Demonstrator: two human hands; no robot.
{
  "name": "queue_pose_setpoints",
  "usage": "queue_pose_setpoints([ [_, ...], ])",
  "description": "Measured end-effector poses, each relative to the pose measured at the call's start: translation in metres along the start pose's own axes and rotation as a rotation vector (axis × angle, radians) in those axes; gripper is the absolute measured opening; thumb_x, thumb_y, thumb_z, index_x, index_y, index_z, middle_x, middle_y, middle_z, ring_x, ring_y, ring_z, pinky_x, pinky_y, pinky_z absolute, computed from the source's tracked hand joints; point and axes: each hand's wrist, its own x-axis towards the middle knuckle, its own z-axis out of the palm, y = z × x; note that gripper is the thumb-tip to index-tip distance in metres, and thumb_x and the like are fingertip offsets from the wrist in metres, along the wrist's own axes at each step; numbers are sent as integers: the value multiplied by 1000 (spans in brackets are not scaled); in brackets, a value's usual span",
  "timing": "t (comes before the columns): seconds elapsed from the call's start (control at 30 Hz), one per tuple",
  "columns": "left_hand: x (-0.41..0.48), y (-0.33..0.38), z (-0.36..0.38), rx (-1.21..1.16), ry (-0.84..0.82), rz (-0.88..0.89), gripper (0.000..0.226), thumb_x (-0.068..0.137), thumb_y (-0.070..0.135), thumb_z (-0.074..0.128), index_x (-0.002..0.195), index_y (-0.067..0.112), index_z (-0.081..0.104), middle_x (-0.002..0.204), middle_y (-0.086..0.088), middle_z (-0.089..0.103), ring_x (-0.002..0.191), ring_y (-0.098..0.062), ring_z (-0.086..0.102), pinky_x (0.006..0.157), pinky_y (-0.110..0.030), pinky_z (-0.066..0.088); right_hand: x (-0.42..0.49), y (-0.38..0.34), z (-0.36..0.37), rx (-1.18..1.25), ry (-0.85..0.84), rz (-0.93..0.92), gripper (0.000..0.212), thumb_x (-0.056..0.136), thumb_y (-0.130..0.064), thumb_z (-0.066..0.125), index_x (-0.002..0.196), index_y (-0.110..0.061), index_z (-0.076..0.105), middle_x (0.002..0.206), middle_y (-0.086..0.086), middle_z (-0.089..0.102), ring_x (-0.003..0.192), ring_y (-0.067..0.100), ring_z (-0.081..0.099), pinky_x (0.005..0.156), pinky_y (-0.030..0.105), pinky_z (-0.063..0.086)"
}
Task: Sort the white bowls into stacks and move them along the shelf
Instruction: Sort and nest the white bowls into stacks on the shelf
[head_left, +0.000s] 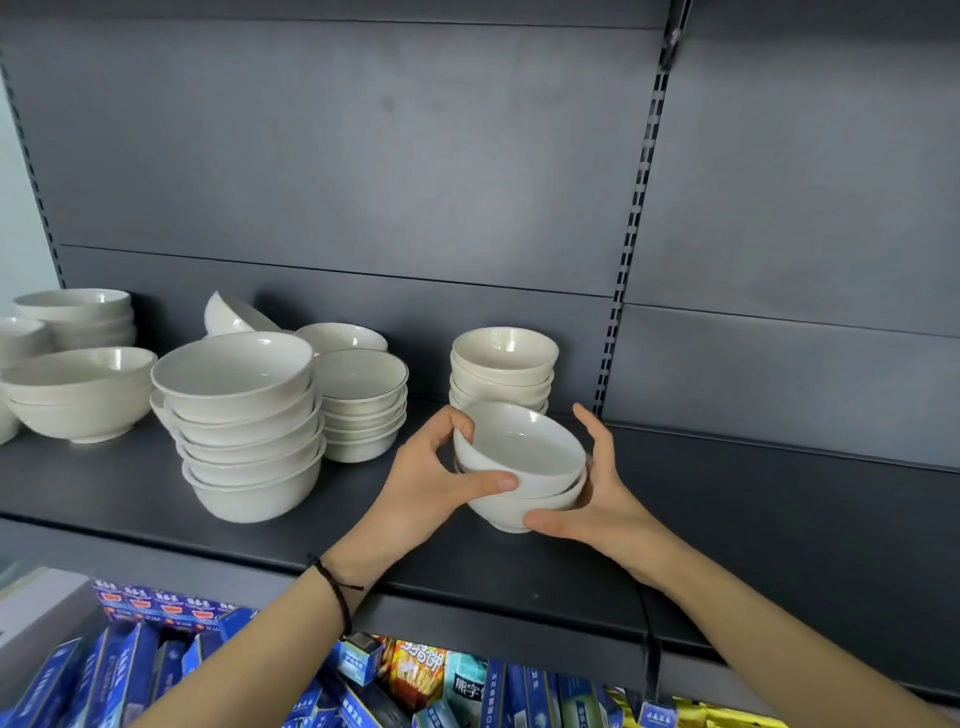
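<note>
— Just in front of the small stack (503, 364), we have two bowls nested, the top bowl (524, 447) tipped toward us inside the lower bowl (519, 509).

— Are both our hands on them?

— Yes. Our left hand (431, 473) curls round the top bowl, thumb on its near side and fingers over its far rim. Our right hand (597, 499) cups the lower bowl, thumb low in front, fingers spread round its side. The top bowl sits crooked, so we judge that one hand is settling it while the other steadies the base. We cannot tell whether the foot touches the shelf (727, 493).

— What else do we have around us?

— Left of the small stack are the dark-rimmed dishes (363, 405), then the tall stack (244, 431) of wide bowls, with a tipped bowl (228, 314) behind it and bigger bowls (78, 389) farther left. Right of the small stack stands the slotted upright (623, 291), and the shelf runs on past it. Below are the packets (415, 670).

— Is anything in our way?

— Only the small stack itself, just behind our fingers. We think a careless lift could knock it.
</note>
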Motion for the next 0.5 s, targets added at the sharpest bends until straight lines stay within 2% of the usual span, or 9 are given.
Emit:
queue_pose_setpoints([
  [0.07, -1, 0, -1, -57, 41, 18, 42, 53, 27, 86, 74, 24, 50, 90, 3, 66, 92, -14, 61, 77, -30, 52, 0, 0, 0, 9, 7, -11, 114, 48, -26, 88, 131, -55, 15, 135, -9, 49, 122, 5, 53, 87, 18, 53],
  [0.1, -2, 2, -2, -112, 71, 32, 43, 53, 25, 85, 75, 21, 49, 88, 2, 66, 91, -14, 62, 76, -30, 53, 0, 1, 1, 5, 17, -21, 105, 47, -27, 88, 125, -49, 21, 135, -6, 49, 122, 7, 53, 87, 19, 53],
  [0.2, -4, 10, -9, -227, 168, 83, 45, 52, 19, 82, 76, 13, 45, 81, 5, 66, 81, -8, 64, 68, -21, 52, -1, 2, 0, -30, 52, -31, 83, 47, -32, 89, 105, -33, 30, 133, -3, 51, 121, 16, 54, 86, 26, 54],
  [0.27, -7, 16, -16, -228, 218, 126, 41, 52, 19, 81, 75, 16, 47, 77, 9, 65, 77, -6, 63, 66, -19, 52, 0, 4, 0, -78, 88, -41, 74, 46, -35, 90, 95, -30, 35, 129, -7, 56, 118, 20, 57, 88, 37, 56],
  [0.33, -10, 21, -23, -211, 263, 152, 36, 51, 23, 80, 72, 24, 50, 74, 14, 64, 75, -4, 62, 66, -18, 52, -1, 4, 0, -120, 138, -55, 70, 44, -37, 91, 89, -25, 38, 124, -11, 61, 115, 21, 60, 91, 46, 55],
  [0.43, -16, 22, -34, -188, 345, 154, 42, 49, 28, 79, 75, 20, 47, 73, 17, 63, 74, -3, 61, 66, -16, 51, 0, 4, 0, -127, 216, -57, 70, 39, -38, 91, 85, -20, 40, 117, -9, 65, 111, 18, 63, 91, 45, 55],
  [0.5, -20, 19, -38, -164, 371, 144, 41, 47, 29, 80, 73, 24, 49, 72, 17, 63, 74, -2, 61, 67, -15, 50, 0, 2, -3, -122, 274, -45, 67, 41, -35, 92, 84, -22, 44, 113, -4, 67, 106, 19, 64, 87, 44, 57],
])
